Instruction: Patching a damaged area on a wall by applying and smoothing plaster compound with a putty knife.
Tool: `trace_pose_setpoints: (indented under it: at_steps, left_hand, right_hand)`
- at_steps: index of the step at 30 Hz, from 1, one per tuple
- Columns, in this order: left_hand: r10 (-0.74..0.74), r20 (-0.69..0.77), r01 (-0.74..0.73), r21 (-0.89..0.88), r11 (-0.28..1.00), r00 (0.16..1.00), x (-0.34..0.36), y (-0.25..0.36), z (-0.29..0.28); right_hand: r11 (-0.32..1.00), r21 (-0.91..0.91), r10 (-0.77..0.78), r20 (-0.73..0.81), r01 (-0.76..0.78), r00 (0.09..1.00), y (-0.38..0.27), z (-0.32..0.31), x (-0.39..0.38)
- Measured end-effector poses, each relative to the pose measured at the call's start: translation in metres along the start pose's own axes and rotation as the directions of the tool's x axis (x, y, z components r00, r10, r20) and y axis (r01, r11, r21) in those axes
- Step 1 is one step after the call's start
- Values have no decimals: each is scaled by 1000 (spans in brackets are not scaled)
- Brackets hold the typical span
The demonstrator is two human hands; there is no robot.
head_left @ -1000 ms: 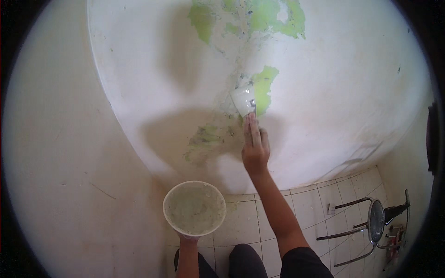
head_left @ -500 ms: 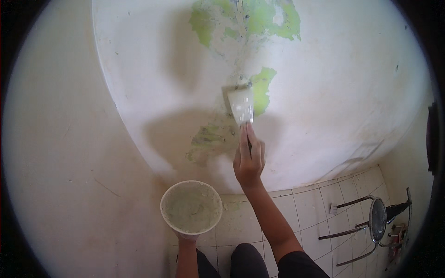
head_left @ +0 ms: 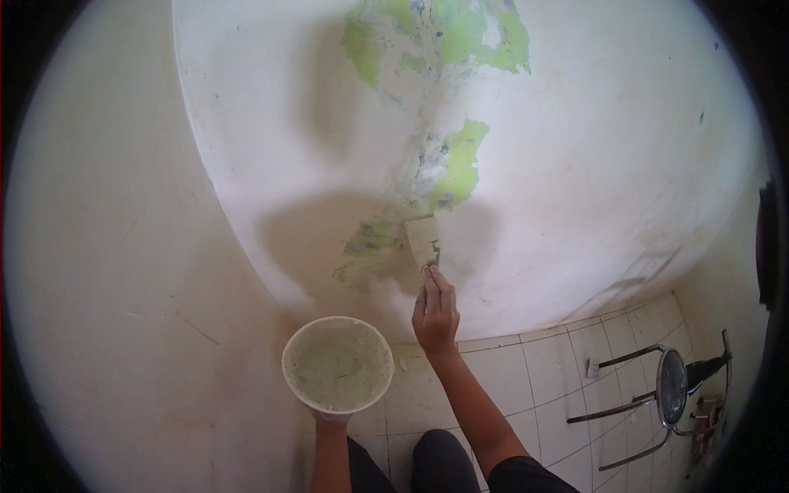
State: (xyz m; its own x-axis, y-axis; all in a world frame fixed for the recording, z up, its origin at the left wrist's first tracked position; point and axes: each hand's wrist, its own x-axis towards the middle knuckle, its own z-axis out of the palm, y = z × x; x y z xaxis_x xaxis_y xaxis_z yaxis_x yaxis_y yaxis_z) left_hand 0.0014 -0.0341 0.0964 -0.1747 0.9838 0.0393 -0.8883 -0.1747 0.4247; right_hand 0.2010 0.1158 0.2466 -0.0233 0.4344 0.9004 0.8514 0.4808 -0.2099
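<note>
My right hand (head_left: 436, 312) is closed round the handle of a wide putty knife (head_left: 422, 238). Its blade points up, with the edge against the white wall (head_left: 575, 164) between two patches of exposed green paint. One green patch (head_left: 463, 164) lies above the blade; a scraped greenish patch (head_left: 367, 240) is beside it to the left. Below, my left hand (head_left: 330, 417) supports a round white tub (head_left: 337, 319) from underneath, its fingers mostly hidden. Pale, wet-looking putty (head_left: 339, 366) coats the inside of the tub.
Higher on the wall is a larger peeling green area (head_left: 485, 41). A plain side wall (head_left: 123, 246) meets this wall at the left. White floor tiles (head_left: 501, 370) lie below. A metal-legged chair with a round seat (head_left: 672, 386) stands at the right, near a red object (head_left: 705, 423).
My right hand has moved the putty knife down the wall, from beside the middle green patch to below it. The tub has barely moved.
</note>
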Motion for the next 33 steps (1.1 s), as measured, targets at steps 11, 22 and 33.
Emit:
trace_pose_setpoints:
  at_steps: [11,22,33]
  left_hand:
    - [69,450,124,-386,914,890,74,25,35]
    - [-126,220,187,-282,941,967,53,-7,11]
    - [31,150,-36,33,999,988,69,-9,31]
  right_hand:
    - [777,391,136,662,-494,737,-26,-157,77]
    - [834,174,59,916,-524,398,-46,-139,59]
    - [-21,34,142,989,-999,31,12,-175,19]
